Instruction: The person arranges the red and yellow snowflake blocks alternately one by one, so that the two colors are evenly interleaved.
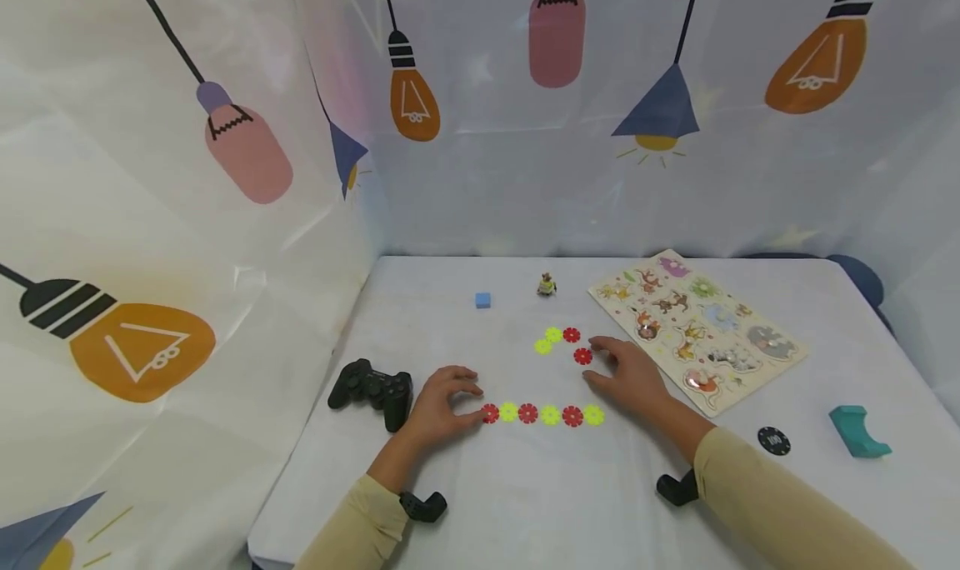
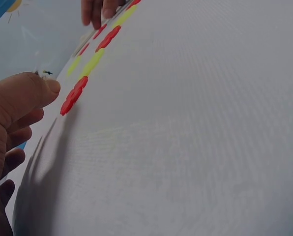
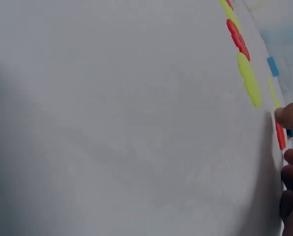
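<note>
A row of several red and yellow flower-shaped discs [image 1: 542,414] lies flat on the white tablecloth [image 1: 525,487]. My left hand [image 1: 472,399] rests at the row's left end, thumb tip touching the end red disc [image 1: 490,413]; the left wrist view shows that thumb [image 2: 41,91] beside the disc [image 2: 72,100]. A short arc of more discs [image 1: 558,341] lies farther back. My right hand [image 1: 596,363] rests with spread fingers beside the arc's nearest red disc [image 1: 582,356]; in the right wrist view a fingertip [image 3: 289,117] sits just above that disc [image 3: 280,135]. Neither hand holds anything.
A black game controller [image 1: 371,387] lies left of my left hand. A blue cube [image 1: 483,300] and a small figurine [image 1: 547,284] stand at the back. An animal puzzle board [image 1: 697,328] lies at the right, with a black chip [image 1: 773,441] and a teal block [image 1: 858,431] nearer.
</note>
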A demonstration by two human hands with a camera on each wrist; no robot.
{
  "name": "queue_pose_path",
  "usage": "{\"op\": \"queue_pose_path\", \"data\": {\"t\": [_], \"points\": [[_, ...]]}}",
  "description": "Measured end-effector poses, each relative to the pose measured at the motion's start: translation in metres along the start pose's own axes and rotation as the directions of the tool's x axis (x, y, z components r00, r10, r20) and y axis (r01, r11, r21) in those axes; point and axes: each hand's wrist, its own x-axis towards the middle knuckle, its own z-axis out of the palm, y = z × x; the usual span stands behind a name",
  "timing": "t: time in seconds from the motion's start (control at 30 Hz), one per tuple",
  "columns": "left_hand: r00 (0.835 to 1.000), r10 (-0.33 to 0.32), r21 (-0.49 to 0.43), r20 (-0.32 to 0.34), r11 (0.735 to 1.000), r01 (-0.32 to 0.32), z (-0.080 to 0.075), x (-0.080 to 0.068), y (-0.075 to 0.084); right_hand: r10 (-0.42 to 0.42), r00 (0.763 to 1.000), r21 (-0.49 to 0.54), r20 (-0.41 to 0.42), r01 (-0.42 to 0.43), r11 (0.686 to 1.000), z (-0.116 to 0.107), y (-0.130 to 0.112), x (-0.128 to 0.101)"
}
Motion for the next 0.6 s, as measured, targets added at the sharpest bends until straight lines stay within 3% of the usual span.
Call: {"op": "queue_pose_path", "data": {"t": [0.13,0.37,0.6], "points": [[1.0,-0.001,0.006,-0.004,1.0,0.001,0.001,-0.002,-0.003,0.011,1.0,-0.064,0.014,-0.01,0.998,0.006,-0.001,0.012],[1.0,0.002,0.029,-0.013,1.0,-0.001,0.003,-0.002,-0.005,0.0,1.0,-0.041,-0.03,-0.001,0.999,0.008,0.001,0.01],[1.0,-0.005,0.027,-0.012,1.0,0.005,0.0,-0.002,-0.006,-0.072,0.997,-0.017,-0.041,0.071,0.997,-0.01,0.013,-0.023]]}}
